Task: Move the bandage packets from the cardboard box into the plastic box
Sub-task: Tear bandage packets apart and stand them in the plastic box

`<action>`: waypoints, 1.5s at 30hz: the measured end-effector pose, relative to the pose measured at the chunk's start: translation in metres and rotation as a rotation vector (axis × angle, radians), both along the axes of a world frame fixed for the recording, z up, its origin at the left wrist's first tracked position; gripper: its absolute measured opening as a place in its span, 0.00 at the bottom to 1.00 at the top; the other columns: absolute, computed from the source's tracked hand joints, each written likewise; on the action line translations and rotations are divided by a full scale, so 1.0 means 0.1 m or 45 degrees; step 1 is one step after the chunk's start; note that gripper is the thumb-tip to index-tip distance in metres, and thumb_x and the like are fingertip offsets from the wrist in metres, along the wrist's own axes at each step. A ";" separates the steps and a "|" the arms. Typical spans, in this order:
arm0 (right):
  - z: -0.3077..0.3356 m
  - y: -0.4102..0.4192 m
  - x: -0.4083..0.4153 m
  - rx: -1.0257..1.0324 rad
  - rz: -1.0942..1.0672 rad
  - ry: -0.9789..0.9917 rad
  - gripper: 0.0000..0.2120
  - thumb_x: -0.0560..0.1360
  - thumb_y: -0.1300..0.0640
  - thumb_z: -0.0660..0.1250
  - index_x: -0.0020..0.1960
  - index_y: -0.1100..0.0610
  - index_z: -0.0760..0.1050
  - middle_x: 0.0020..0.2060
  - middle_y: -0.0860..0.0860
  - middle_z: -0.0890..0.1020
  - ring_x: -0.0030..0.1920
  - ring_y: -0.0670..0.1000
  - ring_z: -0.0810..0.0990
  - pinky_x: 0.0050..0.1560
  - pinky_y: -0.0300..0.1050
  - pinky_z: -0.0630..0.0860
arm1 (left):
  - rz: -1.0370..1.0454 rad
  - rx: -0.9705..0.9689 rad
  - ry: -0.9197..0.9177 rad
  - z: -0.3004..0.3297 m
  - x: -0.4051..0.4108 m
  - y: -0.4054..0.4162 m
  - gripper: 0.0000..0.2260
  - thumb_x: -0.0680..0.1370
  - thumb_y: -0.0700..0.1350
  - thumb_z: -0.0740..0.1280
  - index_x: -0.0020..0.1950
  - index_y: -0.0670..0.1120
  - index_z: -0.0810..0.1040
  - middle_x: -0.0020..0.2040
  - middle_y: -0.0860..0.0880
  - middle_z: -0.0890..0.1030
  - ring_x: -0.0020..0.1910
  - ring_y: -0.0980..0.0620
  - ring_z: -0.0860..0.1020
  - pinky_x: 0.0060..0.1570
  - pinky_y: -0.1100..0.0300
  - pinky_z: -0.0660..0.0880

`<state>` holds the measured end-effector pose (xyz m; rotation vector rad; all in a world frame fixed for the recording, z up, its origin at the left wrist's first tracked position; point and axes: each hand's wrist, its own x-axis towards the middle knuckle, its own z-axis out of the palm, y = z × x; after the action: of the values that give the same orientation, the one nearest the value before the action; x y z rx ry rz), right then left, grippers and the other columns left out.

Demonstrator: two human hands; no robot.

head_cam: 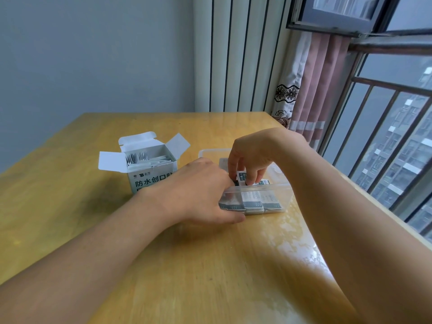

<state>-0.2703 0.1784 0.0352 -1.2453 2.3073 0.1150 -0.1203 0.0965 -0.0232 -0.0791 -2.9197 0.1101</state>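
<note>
Left hand (198,195) is gripping the clear plastic box (257,187) on the worktop (210,265). Right hand (250,157) is pinching a bandage packet (242,177) inside it; the cardboard box (145,169) is sitting just left, open, more packets inside.

Left hand (198,192) fingers curled, right hand (251,157) fingers pinching downward

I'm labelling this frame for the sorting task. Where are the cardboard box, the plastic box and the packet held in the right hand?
cardboard box (149,181): head view, on its printed front face.
plastic box (259,186): head view, on its clear near rim.
packet (242,177): head view, on the upper part showing between the fingers.
</note>
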 end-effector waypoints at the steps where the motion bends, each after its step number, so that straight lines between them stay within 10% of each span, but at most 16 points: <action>1: 0.00 0.00 0.00 0.001 0.003 0.001 0.18 0.71 0.70 0.74 0.56 0.53 0.83 0.60 0.57 0.79 0.48 0.57 0.85 0.49 0.46 0.84 | -0.001 -0.004 0.000 0.00 0.00 0.00 0.26 0.71 0.74 0.61 0.32 0.51 0.69 0.31 0.55 0.73 0.35 0.55 0.69 0.52 0.50 0.75; 45: -0.06 0.01 -0.17 0.112 -0.208 0.181 0.13 0.74 0.64 0.73 0.58 0.60 0.80 0.43 0.56 0.87 0.41 0.54 0.88 0.55 0.56 0.82 | -0.017 0.132 -0.060 0.02 0.00 0.00 0.26 0.68 0.76 0.58 0.38 0.53 0.75 0.35 0.56 0.77 0.40 0.55 0.73 0.51 0.52 0.75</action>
<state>-0.2878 0.1789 0.0293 -1.0308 2.4862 0.2524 -0.1199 0.0964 -0.0214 -0.0858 -2.9652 -0.0456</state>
